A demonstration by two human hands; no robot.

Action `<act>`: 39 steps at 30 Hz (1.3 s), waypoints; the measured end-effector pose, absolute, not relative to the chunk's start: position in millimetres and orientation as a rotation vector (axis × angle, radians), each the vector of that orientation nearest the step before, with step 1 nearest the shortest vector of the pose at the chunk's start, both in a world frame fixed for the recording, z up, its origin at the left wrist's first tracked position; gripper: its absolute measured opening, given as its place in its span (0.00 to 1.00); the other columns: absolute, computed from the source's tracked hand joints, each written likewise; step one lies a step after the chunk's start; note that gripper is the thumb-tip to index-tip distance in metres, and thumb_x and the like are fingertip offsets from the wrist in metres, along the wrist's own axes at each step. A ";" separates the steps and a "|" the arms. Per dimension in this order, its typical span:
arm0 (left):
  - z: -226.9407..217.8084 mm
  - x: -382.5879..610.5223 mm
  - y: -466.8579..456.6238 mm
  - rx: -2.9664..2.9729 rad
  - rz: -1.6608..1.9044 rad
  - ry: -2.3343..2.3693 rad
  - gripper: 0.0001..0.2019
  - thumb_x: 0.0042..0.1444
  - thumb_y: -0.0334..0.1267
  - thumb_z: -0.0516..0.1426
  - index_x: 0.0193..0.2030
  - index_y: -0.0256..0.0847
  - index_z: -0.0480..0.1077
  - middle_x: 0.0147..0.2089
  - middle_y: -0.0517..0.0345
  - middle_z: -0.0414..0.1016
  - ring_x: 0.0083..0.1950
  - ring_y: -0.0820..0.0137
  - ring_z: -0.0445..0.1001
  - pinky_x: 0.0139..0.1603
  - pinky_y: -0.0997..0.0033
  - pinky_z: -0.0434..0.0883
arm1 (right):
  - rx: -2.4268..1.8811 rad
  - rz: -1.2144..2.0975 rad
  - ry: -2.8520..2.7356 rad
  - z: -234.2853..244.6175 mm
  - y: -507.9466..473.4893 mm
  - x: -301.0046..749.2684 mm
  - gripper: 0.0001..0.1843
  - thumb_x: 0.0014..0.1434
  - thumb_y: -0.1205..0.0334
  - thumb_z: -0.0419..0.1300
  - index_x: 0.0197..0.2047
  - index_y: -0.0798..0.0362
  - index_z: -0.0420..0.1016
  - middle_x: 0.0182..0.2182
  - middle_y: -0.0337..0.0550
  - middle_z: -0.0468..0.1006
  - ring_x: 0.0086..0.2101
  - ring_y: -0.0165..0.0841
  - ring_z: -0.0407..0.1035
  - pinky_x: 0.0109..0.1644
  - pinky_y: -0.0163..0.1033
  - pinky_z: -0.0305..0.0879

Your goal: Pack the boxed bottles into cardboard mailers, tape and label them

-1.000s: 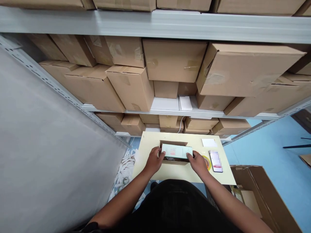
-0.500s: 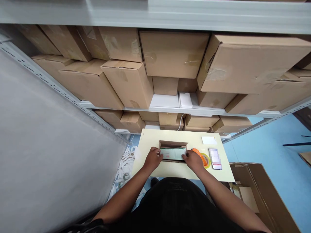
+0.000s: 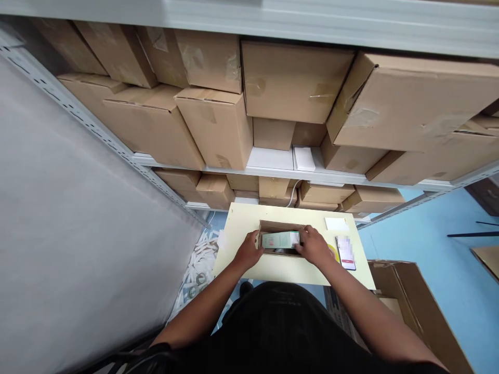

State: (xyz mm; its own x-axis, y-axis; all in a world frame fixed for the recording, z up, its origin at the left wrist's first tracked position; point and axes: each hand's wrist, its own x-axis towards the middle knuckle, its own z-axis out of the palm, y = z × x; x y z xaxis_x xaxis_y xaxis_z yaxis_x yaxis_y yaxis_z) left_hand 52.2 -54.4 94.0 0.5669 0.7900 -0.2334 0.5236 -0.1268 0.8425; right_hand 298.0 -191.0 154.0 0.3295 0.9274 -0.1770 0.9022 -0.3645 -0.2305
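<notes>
A small open cardboard box (image 3: 278, 225) stands on the pale yellow tabletop. Inside its opening lies a light green packet or slim box (image 3: 276, 240), slightly tilted, with a white patch at its right end. My left hand (image 3: 249, 251) is closed around the cardboard box's left end, thumb near the green item's left end. At the other side, my right hand (image 3: 315, 246) pinches the right end of the green item, its fingers by the box's right wall. Part of a yellow tape roll (image 3: 334, 253) shows beside my right hand, which hides the rest.
A phone (image 3: 345, 253) and a white card (image 3: 336, 224) lie on the right of the table (image 3: 237, 270). Shelves packed with cardboard cartons (image 3: 298, 80) rise behind it. A large open carton (image 3: 424, 311) stands at right; paper scraps (image 3: 197, 265) litter the floor at left.
The green item has sunk lower into the cardboard box and turned slightly. My left hand has shifted to the box's left end. My right hand moved up a little, covering the orange tape dispenser.
</notes>
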 end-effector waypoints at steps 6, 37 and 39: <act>87.3 55.5 -56.9 1.762 0.300 1.055 0.32 0.55 0.29 0.61 0.68 0.37 0.65 0.68 0.38 0.66 0.51 0.60 0.79 0.58 0.59 0.74 | -2.552 0.719 -1.995 154.0 -140.7 276.3 0.37 0.47 0.66 0.73 0.61 0.54 0.71 0.60 0.60 0.71 0.51 0.51 0.72 0.51 0.46 0.68; 57.8 55.8 -61.4 1.784 0.435 1.199 0.24 0.63 0.33 0.53 0.66 0.34 0.67 0.65 0.39 0.71 0.67 0.55 0.69 0.71 0.54 0.63 | -2.390 0.948 -1.484 157.9 -190.6 294.2 0.28 0.51 0.59 0.69 0.56 0.49 0.75 0.49 0.45 0.81 0.45 0.41 0.76 0.46 0.40 0.69; 57.0 56.1 -61.5 1.764 0.438 1.200 0.23 0.64 0.35 0.53 0.65 0.34 0.67 0.65 0.39 0.72 0.67 0.56 0.70 0.70 0.54 0.64 | -2.393 0.912 -1.556 150.9 -190.7 291.8 0.33 0.51 0.61 0.69 0.61 0.50 0.73 0.55 0.50 0.78 0.50 0.43 0.74 0.51 0.41 0.69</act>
State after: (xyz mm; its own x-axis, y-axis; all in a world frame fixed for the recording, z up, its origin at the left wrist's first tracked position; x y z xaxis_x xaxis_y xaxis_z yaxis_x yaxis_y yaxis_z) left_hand 56.1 -61.5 57.0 0.4599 0.8659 -0.1967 0.5357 -0.0939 0.8392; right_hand 291.8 -190.7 150.9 0.2796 0.8689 -0.4084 0.7810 -0.4533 -0.4296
